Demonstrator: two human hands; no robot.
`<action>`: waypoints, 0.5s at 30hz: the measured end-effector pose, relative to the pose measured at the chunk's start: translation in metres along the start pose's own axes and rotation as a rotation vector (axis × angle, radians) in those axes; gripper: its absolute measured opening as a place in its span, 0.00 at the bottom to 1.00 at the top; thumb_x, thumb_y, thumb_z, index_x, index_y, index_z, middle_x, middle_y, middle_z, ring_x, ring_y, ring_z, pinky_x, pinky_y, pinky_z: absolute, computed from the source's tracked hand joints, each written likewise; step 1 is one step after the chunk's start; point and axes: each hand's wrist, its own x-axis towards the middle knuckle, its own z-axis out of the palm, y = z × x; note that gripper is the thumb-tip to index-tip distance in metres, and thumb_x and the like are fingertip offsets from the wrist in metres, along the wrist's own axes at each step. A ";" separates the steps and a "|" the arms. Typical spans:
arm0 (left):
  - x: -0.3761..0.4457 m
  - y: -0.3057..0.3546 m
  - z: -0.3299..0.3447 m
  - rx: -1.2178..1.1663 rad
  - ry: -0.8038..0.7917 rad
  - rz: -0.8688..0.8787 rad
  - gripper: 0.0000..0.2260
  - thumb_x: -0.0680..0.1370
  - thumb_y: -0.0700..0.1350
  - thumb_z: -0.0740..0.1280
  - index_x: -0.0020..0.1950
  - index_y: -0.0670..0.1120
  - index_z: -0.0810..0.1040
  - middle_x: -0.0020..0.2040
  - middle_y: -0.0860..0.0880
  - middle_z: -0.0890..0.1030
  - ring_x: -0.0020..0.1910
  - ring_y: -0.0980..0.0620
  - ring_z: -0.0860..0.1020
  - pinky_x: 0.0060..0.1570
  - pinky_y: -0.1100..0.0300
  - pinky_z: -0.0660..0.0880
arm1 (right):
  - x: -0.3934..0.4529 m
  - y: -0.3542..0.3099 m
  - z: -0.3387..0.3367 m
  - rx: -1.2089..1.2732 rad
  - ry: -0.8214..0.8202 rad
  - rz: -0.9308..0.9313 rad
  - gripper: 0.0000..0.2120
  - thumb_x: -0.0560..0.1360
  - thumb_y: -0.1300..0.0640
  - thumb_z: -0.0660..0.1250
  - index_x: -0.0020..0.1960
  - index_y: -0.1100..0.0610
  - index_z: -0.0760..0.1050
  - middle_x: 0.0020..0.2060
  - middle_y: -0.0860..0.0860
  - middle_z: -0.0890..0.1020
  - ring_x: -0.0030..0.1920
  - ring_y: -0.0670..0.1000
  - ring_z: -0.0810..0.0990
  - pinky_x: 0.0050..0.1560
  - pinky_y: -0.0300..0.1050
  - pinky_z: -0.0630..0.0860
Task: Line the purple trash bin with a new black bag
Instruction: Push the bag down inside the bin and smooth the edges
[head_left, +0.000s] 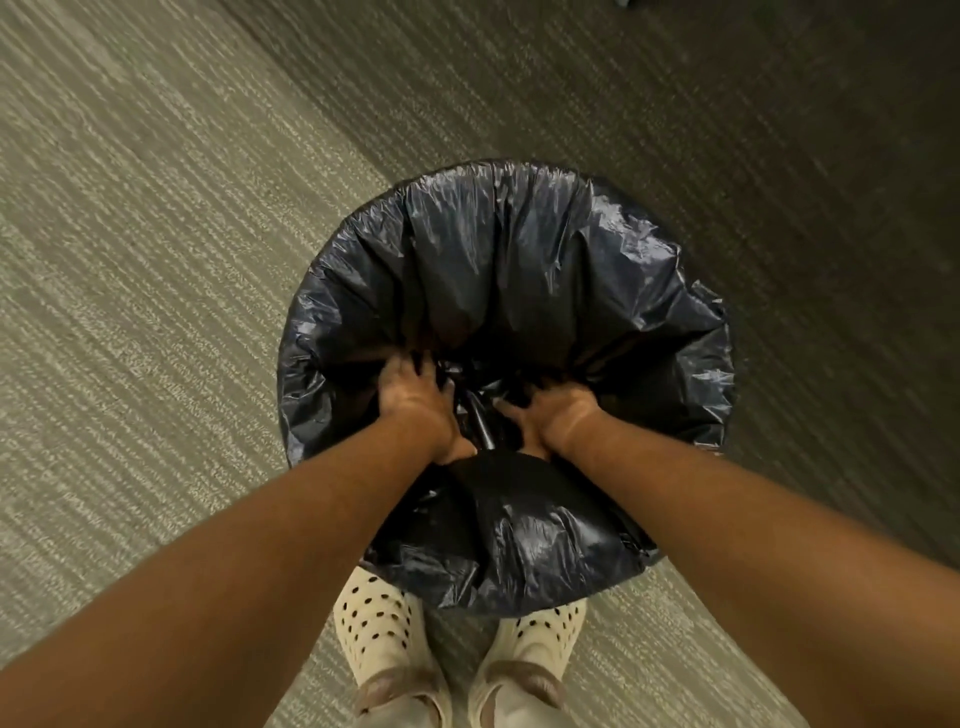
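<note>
While both hands worked down inside the black bag (519, 270), the bin itself was hidden under the plastic folded over its rim. The left hand (415, 405) and right hand (550, 421) lay side by side, fingers spread and pressing on bunched plastic at the middle; whether either was grasping a fold, I could not tell. A hard push could drag the far edge off the rim, and a fingernail could tear the thin film. The near flap hung loose above the shoes (374, 629), likeliest to slip. Open carpet (156, 260) lay all around, leaving free room.
</note>
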 end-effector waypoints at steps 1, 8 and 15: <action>-0.001 0.000 0.001 0.027 -0.008 0.002 0.41 0.73 0.73 0.51 0.80 0.52 0.48 0.81 0.41 0.47 0.78 0.36 0.46 0.74 0.42 0.44 | 0.000 0.003 0.003 -0.026 -0.062 0.017 0.34 0.80 0.42 0.56 0.79 0.46 0.42 0.79 0.56 0.45 0.78 0.59 0.46 0.74 0.55 0.49; -0.008 0.011 -0.008 -0.071 0.217 0.133 0.29 0.74 0.63 0.62 0.71 0.49 0.70 0.72 0.44 0.69 0.69 0.41 0.67 0.66 0.45 0.61 | -0.007 0.000 -0.008 0.320 0.240 -0.028 0.26 0.75 0.49 0.65 0.70 0.56 0.69 0.68 0.59 0.74 0.66 0.60 0.73 0.62 0.48 0.71; 0.007 0.019 0.008 -0.021 -0.159 0.191 0.27 0.79 0.57 0.57 0.78 0.62 0.52 0.81 0.46 0.45 0.76 0.29 0.41 0.69 0.28 0.43 | 0.023 0.004 -0.029 0.974 0.261 0.052 0.24 0.79 0.62 0.58 0.74 0.58 0.65 0.73 0.59 0.68 0.72 0.59 0.66 0.67 0.42 0.62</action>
